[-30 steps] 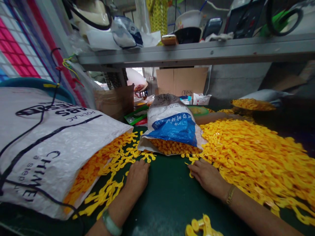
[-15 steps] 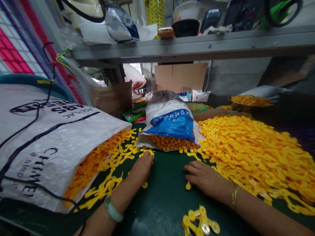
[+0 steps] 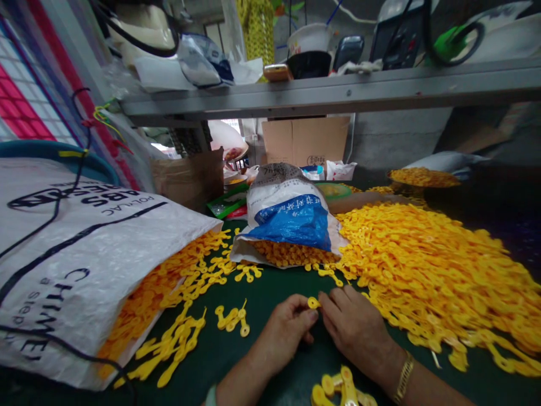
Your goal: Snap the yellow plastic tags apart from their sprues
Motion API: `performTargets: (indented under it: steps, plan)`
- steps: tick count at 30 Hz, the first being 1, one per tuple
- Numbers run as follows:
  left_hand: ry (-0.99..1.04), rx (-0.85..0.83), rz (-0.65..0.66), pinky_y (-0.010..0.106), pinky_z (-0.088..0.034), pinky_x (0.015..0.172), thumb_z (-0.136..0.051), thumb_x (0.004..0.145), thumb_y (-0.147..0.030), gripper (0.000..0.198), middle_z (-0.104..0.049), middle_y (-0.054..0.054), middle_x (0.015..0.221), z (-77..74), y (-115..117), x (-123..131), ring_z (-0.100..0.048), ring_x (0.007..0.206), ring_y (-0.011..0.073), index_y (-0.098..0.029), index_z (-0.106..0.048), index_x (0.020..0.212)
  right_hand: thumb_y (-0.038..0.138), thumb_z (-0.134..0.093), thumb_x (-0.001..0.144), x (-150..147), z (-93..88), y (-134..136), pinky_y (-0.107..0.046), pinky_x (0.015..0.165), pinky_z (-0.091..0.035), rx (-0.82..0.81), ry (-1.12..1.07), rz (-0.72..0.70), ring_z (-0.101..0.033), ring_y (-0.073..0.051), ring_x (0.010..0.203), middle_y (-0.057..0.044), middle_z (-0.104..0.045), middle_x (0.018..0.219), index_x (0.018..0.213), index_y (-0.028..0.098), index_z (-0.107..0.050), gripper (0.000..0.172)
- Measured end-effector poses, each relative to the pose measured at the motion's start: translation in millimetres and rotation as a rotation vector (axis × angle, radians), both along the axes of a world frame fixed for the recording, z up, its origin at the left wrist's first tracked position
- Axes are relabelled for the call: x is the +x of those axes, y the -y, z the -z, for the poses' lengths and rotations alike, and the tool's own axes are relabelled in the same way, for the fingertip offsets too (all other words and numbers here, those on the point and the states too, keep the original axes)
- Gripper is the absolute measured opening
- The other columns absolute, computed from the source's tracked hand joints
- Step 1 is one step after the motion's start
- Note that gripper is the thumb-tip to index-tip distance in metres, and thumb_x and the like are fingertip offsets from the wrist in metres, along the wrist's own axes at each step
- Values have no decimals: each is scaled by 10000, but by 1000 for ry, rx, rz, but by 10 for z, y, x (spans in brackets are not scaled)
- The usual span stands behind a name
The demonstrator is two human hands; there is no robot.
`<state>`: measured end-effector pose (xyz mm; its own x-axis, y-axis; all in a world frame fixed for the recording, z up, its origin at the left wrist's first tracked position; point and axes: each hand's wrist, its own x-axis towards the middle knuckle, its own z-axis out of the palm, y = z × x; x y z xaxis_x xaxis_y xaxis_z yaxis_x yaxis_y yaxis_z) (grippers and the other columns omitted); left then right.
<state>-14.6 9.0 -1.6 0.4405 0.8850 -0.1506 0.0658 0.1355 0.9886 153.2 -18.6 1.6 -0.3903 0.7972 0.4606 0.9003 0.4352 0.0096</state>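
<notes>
My left hand (image 3: 284, 334) and my right hand (image 3: 357, 330) meet in the middle of the dark green table (image 3: 262, 361), fingertips pinched together on one small yellow plastic piece (image 3: 313, 303). A big heap of yellow plastic pieces (image 3: 431, 270) spreads to the right of my right hand. A white and blue sack (image 3: 291, 220) lies open just beyond my hands, with orange-yellow pieces spilling from its mouth. A large white printed sack (image 3: 80, 248) lies at the left, yellow pieces pouring from it. A small cluster of yellow pieces (image 3: 342, 389) sits near the front edge.
A grey metal shelf (image 3: 338, 93) crosses overhead, loaded with bowls, a phone and bags. Cardboard boxes (image 3: 306, 141) stand behind the sacks. A tray of yellow pieces (image 3: 422, 177) sits at the far right. A few loose pieces (image 3: 232, 318) lie left of my hands.
Both hands drew back from the piles toward me and came together. They went from lying on the table to pinching one yellow piece between them.
</notes>
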Motion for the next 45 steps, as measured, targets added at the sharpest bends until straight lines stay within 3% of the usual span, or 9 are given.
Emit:
performTargets:
  steps: [6,12,15,21,24,27,33,39,45]
  plan:
    - [77,-53,-16,215,-359,504,-561,821,-411,261,-509,-62,507,54,-43,-55,-492,451,93,-152,-568,852,174,-491,906,-57,-34,68,-379,737,-364,-6,-148,-24,-502,-245,814,-87,-616,861,1059,165,-650,221]
    - [52,-17,37,214,-378,507,-606,801,-367,222,-573,-29,609,46,-62,-152,-499,483,88,-148,-618,834,324,-439,945,11,-165,-8,-272,639,-397,-775,-755,-110,-553,-163,708,-11,-626,741,773,184,-664,316]
    - [73,25,74,218,-399,551,-613,809,-332,202,-636,20,746,79,-62,-160,-549,589,106,-140,-650,861,364,-454,929,63,-174,-50,-236,577,-394,-956,-838,-129,-562,-139,641,-2,-661,700,737,169,-679,354]
    - [344,-207,-24,233,-428,581,-671,777,-326,235,-608,-1,641,162,-64,-107,-561,555,107,-129,-631,900,234,-574,844,27,-126,-96,-228,678,-440,-1042,-1119,-198,-614,-136,718,-3,-709,781,864,167,-687,133]
    - [440,-328,-84,276,-480,688,-654,790,-329,256,-625,34,750,129,-50,-113,-589,622,115,-110,-642,922,256,-598,837,21,-72,-122,-223,621,-429,-1017,-1245,-147,-589,-122,648,8,-681,717,872,166,-673,122]
    - [390,-367,-118,252,-476,608,-615,805,-363,304,-602,42,812,77,-62,-147,-552,579,93,-116,-627,982,306,-613,842,53,-22,-137,-225,604,-425,-1024,-1334,-98,-583,-117,633,3,-681,730,917,169,-652,161]
    - [-205,86,-171,211,-333,424,-560,798,-398,253,-454,-58,589,32,-475,-91,-415,460,100,-170,-582,906,342,-644,826,153,110,-228,-213,526,-401,-1006,-1594,-68,-559,-102,556,4,-659,705,895,162,-642,193]
    - [-463,386,-181,296,-398,786,-686,662,-212,105,-618,6,767,67,-1069,228,-564,839,208,-205,-623,745,351,-648,820,177,240,-297,-223,557,-422,-969,-1630,-77,-570,-105,562,10,-652,704,856,164,-625,192]
    - [-559,455,-141,380,-332,932,-627,727,-188,120,-665,76,975,127,-1114,379,-540,1046,291,-227,-658,836,383,-651,811,175,201,-249,-236,589,-437,-963,-1589,-81,-591,-121,591,4,-666,718,854,161,-629,227]
